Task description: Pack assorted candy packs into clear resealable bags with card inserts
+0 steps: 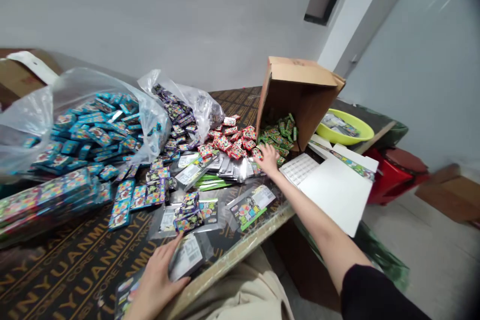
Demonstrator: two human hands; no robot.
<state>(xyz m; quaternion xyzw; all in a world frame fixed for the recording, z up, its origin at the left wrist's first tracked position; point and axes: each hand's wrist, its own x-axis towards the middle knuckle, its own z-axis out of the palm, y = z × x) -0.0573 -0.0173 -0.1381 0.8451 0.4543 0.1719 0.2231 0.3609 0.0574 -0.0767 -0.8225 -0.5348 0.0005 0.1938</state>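
My left hand [159,272] lies at the table's front edge, thumb and index finger apart, against a clear pouch with a white label [187,256]. Just beyond its index fingertip, several small purple packets [188,212] are stacked on another pouch. My right hand [267,159] reaches forward with fingers spread, touching the pile between red packets [236,142] and green packets [279,132]. The green ones spill from a tipped cardboard box [300,67]. Nearer to me is a flat printed pouch [251,207]. Whether a packet sits under my right fingertips is hidden.
Blue packets [101,127] fill a clear bag at the left, with a second bag [204,107] of purple packets behind. Wrapped strips [48,197] lie front left. White card sheets [333,195], a yellow basin [365,132] and a red stool [401,165] are at the right.
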